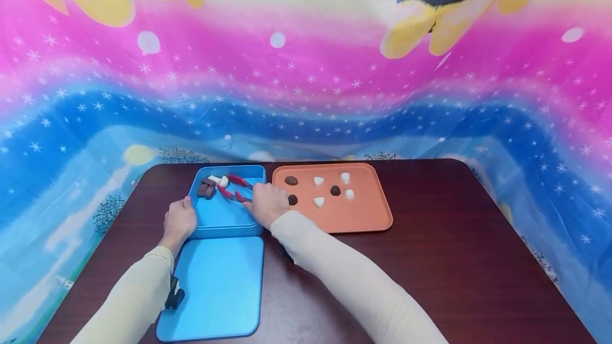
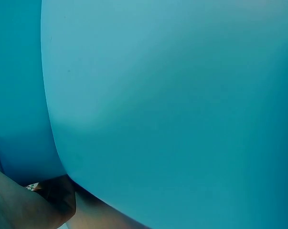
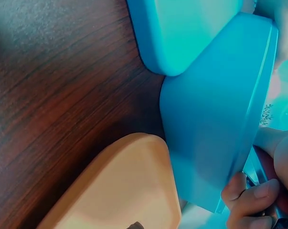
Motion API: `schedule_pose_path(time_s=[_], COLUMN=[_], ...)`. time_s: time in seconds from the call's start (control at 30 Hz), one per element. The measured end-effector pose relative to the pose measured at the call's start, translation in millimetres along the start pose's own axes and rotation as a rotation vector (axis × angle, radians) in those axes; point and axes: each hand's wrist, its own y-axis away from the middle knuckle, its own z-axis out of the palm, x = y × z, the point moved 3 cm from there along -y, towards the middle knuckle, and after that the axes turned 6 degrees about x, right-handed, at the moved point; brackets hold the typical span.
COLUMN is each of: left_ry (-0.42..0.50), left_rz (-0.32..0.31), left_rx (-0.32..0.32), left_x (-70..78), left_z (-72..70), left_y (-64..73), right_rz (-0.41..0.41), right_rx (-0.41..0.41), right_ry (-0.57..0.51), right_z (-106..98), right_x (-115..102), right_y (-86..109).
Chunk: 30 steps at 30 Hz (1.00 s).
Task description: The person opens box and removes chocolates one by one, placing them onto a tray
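My right hand (image 1: 269, 204) grips a pair of red-tipped tongs (image 1: 238, 180) over the blue box (image 1: 224, 230). The tongs' two red ends stand apart inside the box. Just left of them lies a white chocolate piece (image 1: 224, 181), beside dark brown chocolate pieces (image 1: 206, 189) in the far left corner. My left hand (image 1: 179, 220) holds the box's left wall. In the right wrist view, curled fingers (image 3: 251, 198) wrap the tongs' handle next to the box's side. The left wrist view shows mostly blue lid and box wall, with part of the hand at the lower left.
An orange tray (image 1: 354, 219) stands right of the box, bearing several white and dark brown chocolate pieces (image 1: 335, 190). The blue lid (image 1: 217, 291) lies flat in front of the box. A patterned cloth (image 1: 306, 94) hangs around the brown table (image 1: 454, 259).
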Motion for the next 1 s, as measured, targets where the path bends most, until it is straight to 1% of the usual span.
schedule_pose_path(time_s=[0.07, 0.17, 0.27, 0.4, 0.6, 0.77, 1.0], left_ry=[0.001, 0.002, 0.001, 0.003, 0.004, 0.010, 0.021], left_rz=[0.004, -0.014, -0.017, -0.023, -0.019, -0.021, -0.020], left_rx=[0.001, -0.004, -0.001, 0.001, -0.002, -0.005, -0.011], left_x=[-0.2, -1.6, -3.0, -3.9, -5.3, -5.5, -3.3], left_z=[-0.2, 0.3, 0.6, 0.3, -1.6, -0.3, 0.8], left_y=[0.2, 2.1, 2.2, 1.9, 3.0, 1.9, 0.9], right_rz=[0.001, 0.004, 0.009, 0.003, -0.036, -0.078, -0.124], right_rx=[0.000, -0.011, -0.020, -0.014, 0.026, 0.055, 0.073], right_ry=[-0.006, -0.023, -0.028, -0.031, -0.083, -0.128, -0.150], right_z=[0, 1, 0, -3, -7, -14, -22], right_x=[1, 2, 4, 7, 13, 16, 19], right_y=[0.8, 2.8, 5.2, 8.2, 14.6, 21.6, 36.9])
